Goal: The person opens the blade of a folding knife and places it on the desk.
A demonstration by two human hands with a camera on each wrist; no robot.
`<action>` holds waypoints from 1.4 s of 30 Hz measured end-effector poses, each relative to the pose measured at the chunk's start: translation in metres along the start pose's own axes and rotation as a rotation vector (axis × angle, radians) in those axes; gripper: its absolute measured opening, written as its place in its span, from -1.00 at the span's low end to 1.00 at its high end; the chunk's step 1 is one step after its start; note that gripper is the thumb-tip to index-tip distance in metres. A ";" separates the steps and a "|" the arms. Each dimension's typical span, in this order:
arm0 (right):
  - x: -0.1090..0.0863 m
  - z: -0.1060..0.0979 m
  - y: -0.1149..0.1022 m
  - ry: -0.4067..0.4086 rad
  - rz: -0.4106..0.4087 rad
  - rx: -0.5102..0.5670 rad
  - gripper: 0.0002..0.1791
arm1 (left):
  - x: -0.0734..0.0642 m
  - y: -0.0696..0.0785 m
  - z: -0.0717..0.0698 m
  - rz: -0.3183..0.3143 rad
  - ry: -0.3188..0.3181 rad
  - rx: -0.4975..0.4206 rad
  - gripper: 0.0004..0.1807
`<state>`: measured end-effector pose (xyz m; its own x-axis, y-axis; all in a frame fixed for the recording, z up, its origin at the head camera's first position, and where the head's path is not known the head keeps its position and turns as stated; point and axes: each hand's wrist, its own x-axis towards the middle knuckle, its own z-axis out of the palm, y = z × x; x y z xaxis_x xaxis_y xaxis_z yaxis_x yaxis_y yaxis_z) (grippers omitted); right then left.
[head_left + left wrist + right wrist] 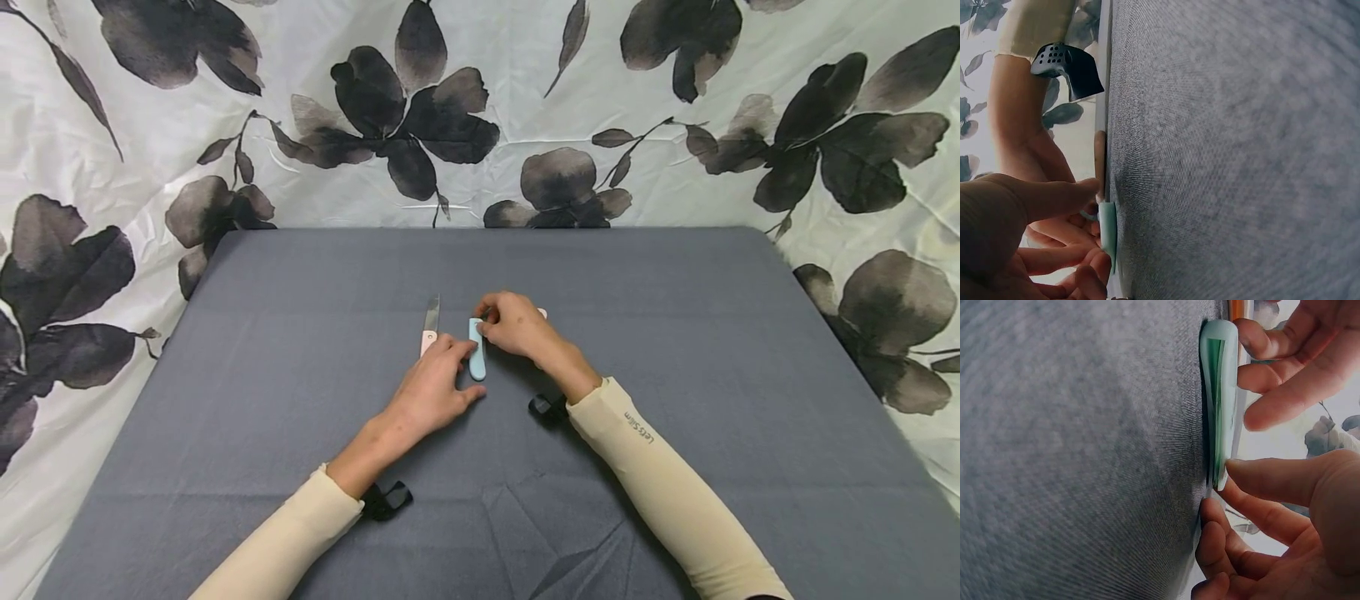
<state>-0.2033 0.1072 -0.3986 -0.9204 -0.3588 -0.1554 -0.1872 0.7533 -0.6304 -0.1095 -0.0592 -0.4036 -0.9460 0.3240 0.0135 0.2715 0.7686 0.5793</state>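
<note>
A folding knife with a light blue handle (477, 363) lies on the grey cloth, its long slot facing sideways in the right wrist view. My right hand (517, 323) pinches its far end between thumb and index finger. From the left, my left hand (433, 390) reaches over with fingers loosely extended, the fingertips right at the handle's side and the thumb apart near its close end. Left of it lies a pink-handled knife (429, 339) with its blade (432, 312) unfolded, its lower handle hidden behind the left hand.
A pink object (543, 314) shows beside the right hand, mostly hidden behind it. Grey cloth (675, 317) covers the table, with creases near the front. A floral sheet (525, 100) hangs behind. Black wrist mounts (387, 501) sit under both wrists, close over the cloth.
</note>
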 end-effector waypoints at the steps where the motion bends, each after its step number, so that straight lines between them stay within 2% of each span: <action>1: 0.000 0.000 0.000 -0.002 -0.001 0.001 -0.75 | 0.000 0.000 0.000 -0.001 -0.003 -0.003 -0.33; 9: -0.001 -0.001 0.000 -0.002 -0.005 -0.016 -0.76 | 0.004 0.000 0.001 -0.032 -0.028 -0.007 -0.18; 18: -0.004 -0.002 -0.001 0.001 -0.017 -0.021 -0.84 | 0.007 0.001 0.001 -0.042 -0.017 -0.027 -0.32; 22: -0.003 -0.002 -0.001 0.008 -0.015 -0.012 -0.84 | 0.008 0.000 0.002 -0.032 -0.009 -0.029 -0.31; 30: -0.004 -0.005 -0.001 0.037 -0.001 0.161 -0.80 | 0.012 -0.001 -0.003 -0.020 0.030 -0.108 -0.21; 36: -0.007 -0.006 -0.004 0.073 -0.011 0.275 -0.77 | 0.013 -0.002 -0.007 0.002 0.067 -0.156 -0.22; 42: -0.009 -0.007 -0.007 0.044 -0.008 0.483 -0.70 | 0.013 -0.005 -0.012 0.010 0.085 -0.233 -0.21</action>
<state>-0.1960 0.1092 -0.3881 -0.9350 -0.3323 -0.1237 -0.0229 0.4047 -0.9142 -0.1256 -0.0648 -0.3966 -0.9576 0.2759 0.0834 0.2424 0.6144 0.7509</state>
